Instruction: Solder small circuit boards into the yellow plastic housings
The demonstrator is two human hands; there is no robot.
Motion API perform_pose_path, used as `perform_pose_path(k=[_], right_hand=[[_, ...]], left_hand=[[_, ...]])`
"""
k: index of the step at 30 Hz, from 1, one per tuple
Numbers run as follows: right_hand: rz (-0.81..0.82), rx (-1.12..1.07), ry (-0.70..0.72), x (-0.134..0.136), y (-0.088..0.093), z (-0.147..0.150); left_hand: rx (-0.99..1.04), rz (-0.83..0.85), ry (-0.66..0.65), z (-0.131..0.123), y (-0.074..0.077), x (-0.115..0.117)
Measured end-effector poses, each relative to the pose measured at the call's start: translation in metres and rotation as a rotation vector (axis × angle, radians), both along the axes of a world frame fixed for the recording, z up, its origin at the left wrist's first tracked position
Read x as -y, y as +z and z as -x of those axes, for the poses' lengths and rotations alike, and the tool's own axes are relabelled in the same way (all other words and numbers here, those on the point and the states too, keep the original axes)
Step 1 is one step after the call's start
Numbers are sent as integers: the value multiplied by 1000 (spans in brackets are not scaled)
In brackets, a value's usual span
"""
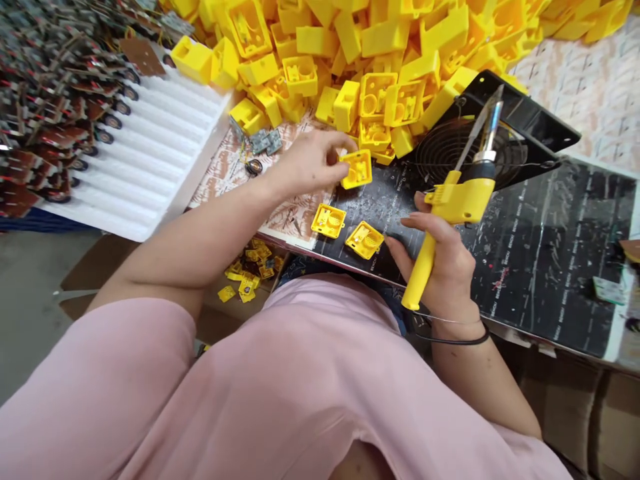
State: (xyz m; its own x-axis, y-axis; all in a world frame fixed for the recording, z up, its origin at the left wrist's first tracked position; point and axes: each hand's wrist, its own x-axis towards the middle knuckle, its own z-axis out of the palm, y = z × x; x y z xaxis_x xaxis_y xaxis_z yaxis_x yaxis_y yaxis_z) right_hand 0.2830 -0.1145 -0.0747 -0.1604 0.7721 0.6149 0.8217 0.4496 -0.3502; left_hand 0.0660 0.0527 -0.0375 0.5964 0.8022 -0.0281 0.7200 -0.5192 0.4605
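My left hand pinches a small yellow plastic housing by its left side, at the front of the big pile. Its open side faces up and shows moulded ribs inside. In my right hand is a yellow soldering gun, its metal tip pointing up and away, its handle slanting down toward me. Between the hands, two shallow yellow housings lie open side up on the black mat. A small circuit board with wires and a round black part rest left of my left hand.
Yellow housings are heaped along the back. A black fan with a wire guard stands behind the soldering gun. At left, a white ribbed foam tray bears many circuit boards. Below the table edge, a cardboard box holds yellow pieces.
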Motion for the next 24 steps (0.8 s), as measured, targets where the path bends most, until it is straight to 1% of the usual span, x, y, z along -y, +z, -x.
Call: perform_pose_path(k=[3, 5, 6, 7, 8, 10, 12, 13, 15, 17, 19, 21, 24], right_hand=[[-25, 1, -1, -3, 0, -2], [-23, 17, 16, -7, 0, -3], [-20, 25, 19, -9, 0, -4], [-16, 34, 21, -11, -1, -6], [-9, 50, 20, -13, -1, -8], [20, 113, 30, -17, 0, -14], [59, 197, 83, -22, 1, -22], [83, 233, 120, -25, 2, -25], [138, 282, 186, -31, 4, -31], [182, 331, 191, -36, 5, -33], [192, 379, 142, -40, 4, -31], [182, 385, 97, -43, 3, -24], [181, 318, 105, -46, 4, -11]], left_hand=[[-15, 41, -187, -16, 2, 5], [-22, 0, -319, -26, 6, 11], [-17, -20, -366, -30, 8, 12], [-12, -40, -383, -32, 10, 13], [-12, -66, -362, -34, 11, 12], [-47, -145, -229, -34, 12, 4], [-116, -223, -102, -33, 12, -7], [-143, -248, -74, -31, 11, -13], [-164, -267, -75, -25, 13, -21], [-154, -268, -89, -15, 16, -22], [-155, -262, -104, -3, 20, -16], [-194, -243, -130, 6, 21, -5], [-292, -187, -122, 9, 16, 10]])
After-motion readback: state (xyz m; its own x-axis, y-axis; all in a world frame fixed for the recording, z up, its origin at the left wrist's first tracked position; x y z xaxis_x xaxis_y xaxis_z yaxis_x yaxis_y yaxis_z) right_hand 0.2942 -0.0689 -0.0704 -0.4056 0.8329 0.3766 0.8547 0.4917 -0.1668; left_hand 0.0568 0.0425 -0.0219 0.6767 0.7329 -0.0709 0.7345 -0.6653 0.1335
